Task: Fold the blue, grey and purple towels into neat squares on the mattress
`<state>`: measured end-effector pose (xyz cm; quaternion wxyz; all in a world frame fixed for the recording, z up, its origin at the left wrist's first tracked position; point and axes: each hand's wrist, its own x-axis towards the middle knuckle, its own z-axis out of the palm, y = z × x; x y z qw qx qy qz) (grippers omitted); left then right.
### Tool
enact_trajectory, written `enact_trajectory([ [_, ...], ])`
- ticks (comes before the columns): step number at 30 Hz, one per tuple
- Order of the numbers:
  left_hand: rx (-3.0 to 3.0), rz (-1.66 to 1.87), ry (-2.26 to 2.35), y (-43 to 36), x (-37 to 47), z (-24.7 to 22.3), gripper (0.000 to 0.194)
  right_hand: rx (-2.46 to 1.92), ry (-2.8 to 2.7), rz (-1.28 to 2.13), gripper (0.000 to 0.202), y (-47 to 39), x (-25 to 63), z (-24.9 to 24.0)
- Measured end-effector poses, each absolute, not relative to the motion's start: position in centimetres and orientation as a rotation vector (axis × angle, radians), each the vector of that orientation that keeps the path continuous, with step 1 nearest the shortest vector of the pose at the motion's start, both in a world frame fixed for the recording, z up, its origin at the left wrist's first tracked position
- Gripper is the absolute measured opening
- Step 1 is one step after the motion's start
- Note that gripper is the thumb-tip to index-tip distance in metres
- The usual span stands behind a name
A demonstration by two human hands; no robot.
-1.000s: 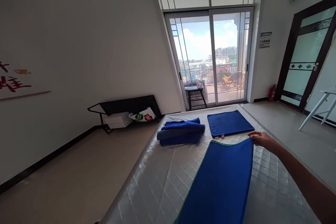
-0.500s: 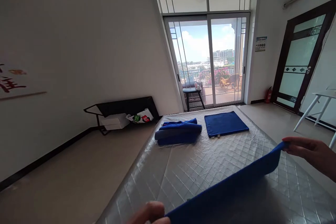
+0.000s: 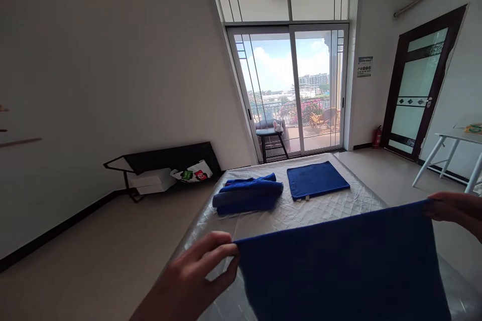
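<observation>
A dark blue cloth [image 3: 339, 266], straight-edged like a cushion cover, hangs stretched between my hands. My left hand [image 3: 205, 268] pinches its upper left corner between thumb and fingers. At the upper right corner, my right hand [image 3: 454, 210] grips it, partly cut off by the frame edge. The cloth's lower part runs out of view. Beyond it, a similar flat blue cloth [image 3: 318, 180] lies on the bed, small pale tags at its near edge. To the left of that sits a loosely folded pile of blue cloths [image 3: 248, 198].
The mattress [image 3: 241, 228] has a silvery quilted cover. A low black rack [image 3: 173, 158] with white boxes [image 3: 150, 180] and a printed bag [image 3: 194, 173] stands by the left wall. A stool [image 3: 270, 133] is near the sliding glass door [image 3: 271, 75]; a white table [image 3: 452, 138] stands at the right.
Both my hands keep hold of the cloth. My left hand has risen, lifting its corner, and the cloth now hangs upright and spread out instead of slanting. The view has turned slightly right.
</observation>
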<state>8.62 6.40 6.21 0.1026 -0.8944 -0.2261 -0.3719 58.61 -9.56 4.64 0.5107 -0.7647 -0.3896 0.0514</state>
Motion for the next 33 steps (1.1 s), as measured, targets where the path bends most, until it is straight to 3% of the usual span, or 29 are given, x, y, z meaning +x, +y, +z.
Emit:
enact_trajectory([
  [7, -2.99, -0.989, -0.765, 18.1, 16.8, 6.1, 0.016, -1.559, -0.901, 0.454, 0.024, -1.3, 59.8, 7.1],
  [11, -2.778, -0.831, -0.941, 25.1, 22.6, 8.1, 0.015, -1.372, -0.845, 0.486, 0.016, 7.0, 62.9, 8.6],
  [16, -2.499, -0.989, -1.047, 31.9, 27.0, 11.5, 0.023, -1.206, -0.73, 0.421, 0.013, 16.4, 65.9, 12.2],
  [19, -2.316, -1.003, -1.044, 34.4, 27.7, 10.4, 0.028, -1.18, -0.723, 0.389, 0.013, 20.1, 67.3, 12.2],
  [23, -2.316, -0.834, -0.994, 35.1, 27.6, 3.3, 0.027, -1.263, -0.715, 0.428, 0.011, 22.5, 68.0, 6.5],
  [29, -2.484, -0.614, -0.942, 31.1, 27.1, -10.8, 0.03, -1.558, -0.65, 0.546, 0.014, 21.6, 66.3, -8.5],
  [33, -2.528, -0.533, -1.012, 29.8, 27.1, -15.5, 0.035, -1.723, -0.673, 0.559, 0.007, 21.3, 66.7, -13.7],
])
